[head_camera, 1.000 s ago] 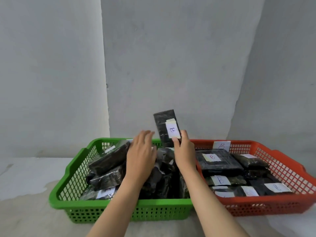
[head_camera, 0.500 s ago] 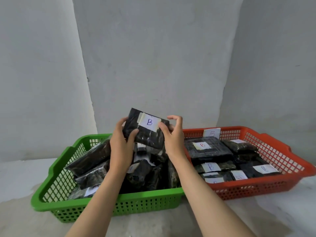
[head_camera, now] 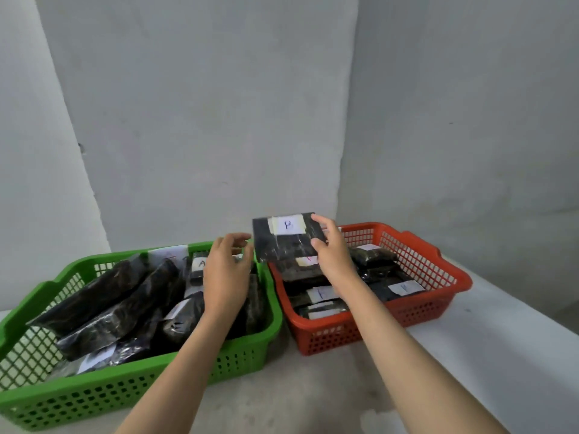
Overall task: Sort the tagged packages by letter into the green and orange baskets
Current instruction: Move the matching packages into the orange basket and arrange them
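Just right of the frame's centre, the right hand held a flat black plastic-wrapped package by its right edge, thumb below and fingers curled over the top corner, so the grip was clamped on the package. A white paper tag taped to the package's upper face carried a handwritten letter that looked like a B. The package hung in the air above the near-left corner of the orange plastic mesh basket, tilted slightly towards the camera.

The left hand hovered at centre frame over the right end of the green plastic mesh basket, its fingers loosely bent and apart, touching nothing, just left of the held package.

The green basket, at lower left, was piled with dark wrapped packages lying at slants, one with a white tag reading A. The orange basket, at centre right, held flatter stacked dark packages with white tags. Both baskets stood side by side, nearly touching, on a pale grey desk against grey walls.
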